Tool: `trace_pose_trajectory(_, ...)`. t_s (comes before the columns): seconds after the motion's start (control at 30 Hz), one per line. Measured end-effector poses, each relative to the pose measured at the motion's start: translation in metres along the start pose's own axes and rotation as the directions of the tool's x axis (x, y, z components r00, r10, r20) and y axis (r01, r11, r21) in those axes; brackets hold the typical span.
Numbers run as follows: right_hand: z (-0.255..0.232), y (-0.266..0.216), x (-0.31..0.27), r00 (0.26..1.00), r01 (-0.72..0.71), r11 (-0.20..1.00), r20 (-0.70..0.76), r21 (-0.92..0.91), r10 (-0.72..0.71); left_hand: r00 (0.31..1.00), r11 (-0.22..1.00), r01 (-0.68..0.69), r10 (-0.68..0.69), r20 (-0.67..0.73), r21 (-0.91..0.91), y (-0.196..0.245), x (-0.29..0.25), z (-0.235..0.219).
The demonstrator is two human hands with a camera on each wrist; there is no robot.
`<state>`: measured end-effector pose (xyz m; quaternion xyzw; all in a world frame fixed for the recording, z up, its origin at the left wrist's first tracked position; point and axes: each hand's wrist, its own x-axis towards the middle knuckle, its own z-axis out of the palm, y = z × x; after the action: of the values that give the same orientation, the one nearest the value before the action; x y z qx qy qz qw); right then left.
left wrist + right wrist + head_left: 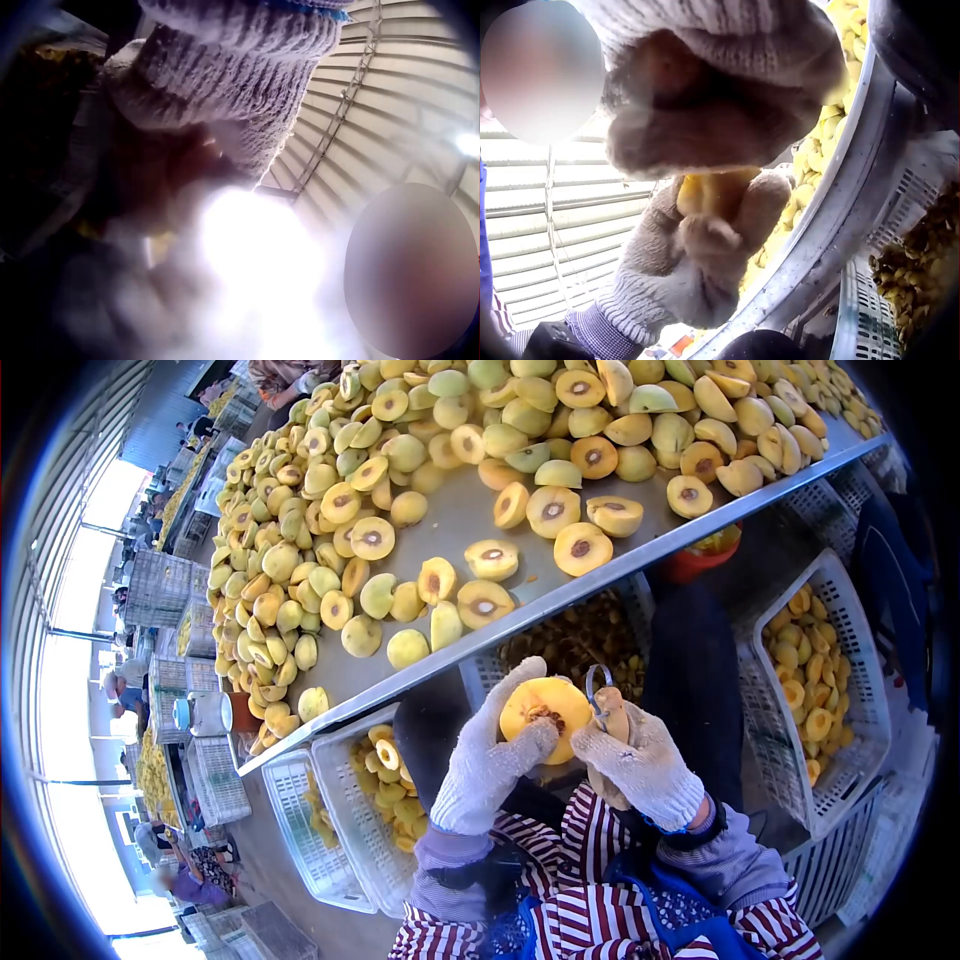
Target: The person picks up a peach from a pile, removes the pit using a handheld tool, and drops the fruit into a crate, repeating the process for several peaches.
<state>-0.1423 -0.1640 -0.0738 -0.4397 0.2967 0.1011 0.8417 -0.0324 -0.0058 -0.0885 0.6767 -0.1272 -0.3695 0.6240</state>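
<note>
A halved yellow peach (535, 710), its brown pit cavity facing up, is held by my gloved left hand (485, 760), the thumb at the cavity. My right hand (645, 760), also in a white knit glove, grips a pitting tool (613, 720) with a wooden handle and a curved metal loop. The loop stands right at the peach's right edge. In the right wrist view, part of the peach (712, 196) shows between the two gloves. The left wrist view is mostly glare and a glove cuff (225, 67); the peach is hidden there.
Many peach halves (480, 603) lie on a metal-edged table (450, 510) ahead. Below it, a crate holds dark brown pieces (585, 635). White crates of peach halves stand at left (335, 800) and right (870, 730). A red bucket (690, 567) sits under the table edge.
</note>
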Motion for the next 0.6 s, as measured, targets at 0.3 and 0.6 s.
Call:
trace_pose_trajectory(0.3, 0.006, 0.029, 0.012, 0.991, 0.122, 0.883, 0.111, -0.452, -0.08, 0.988, 0.785, -0.129, 0.052, -0.142, -0.605, 0.003, -0.002, 0.023)
trace_pose_trajectory(0.6, 0.008, 0.027, 0.013, 0.991, 0.129, 0.853, 0.095, -0.505, -0.093, 0.952, 0.73, -0.304, 0.21, -0.223, -0.612, -0.007, -0.001, 0.042)
